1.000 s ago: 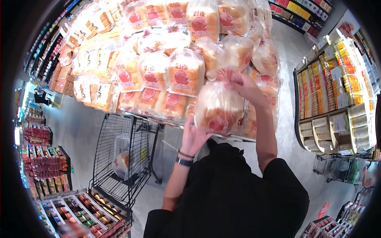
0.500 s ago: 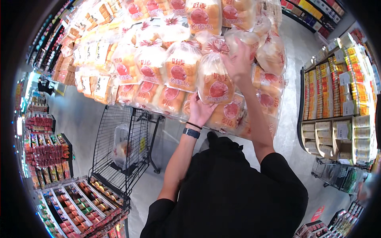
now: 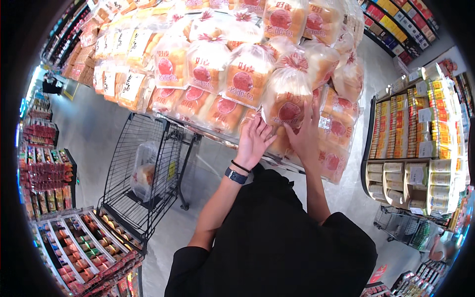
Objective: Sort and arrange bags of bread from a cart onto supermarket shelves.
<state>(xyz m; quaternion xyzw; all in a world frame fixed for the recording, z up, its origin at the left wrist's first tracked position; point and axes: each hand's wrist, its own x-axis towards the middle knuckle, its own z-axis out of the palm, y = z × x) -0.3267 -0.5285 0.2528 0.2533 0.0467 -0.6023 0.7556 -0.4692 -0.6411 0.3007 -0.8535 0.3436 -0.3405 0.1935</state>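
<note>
A clear bag of bread (image 3: 287,94) with a red print and a red-tied neck sits at the front of a stacked bread display. My left hand (image 3: 255,141), with a dark watch and a black band at the wrist, is beside its lower left, palm up and fingers spread. Against its lower right side is my right hand (image 3: 304,133), thumb and fingers apart, touching or nearly touching the bag. Neither hand is closed round anything. More bagged loaves (image 3: 247,74) stand to the left, and flatter packs (image 3: 331,161) lie underneath on the right.
At left stands a black wire shopping cart (image 3: 141,168) holding a clear bagged item (image 3: 144,171). A shelf of packed goods (image 3: 415,143) is on the right, and a rack of small packages (image 3: 81,247) at lower left. Another cart (image 3: 403,225) and a person's arm (image 3: 438,250) show at far right.
My right hand has come down from the bag's tied neck to its lower right side. My left hand has opened out beside the bag. The whole view has shifted slightly.
</note>
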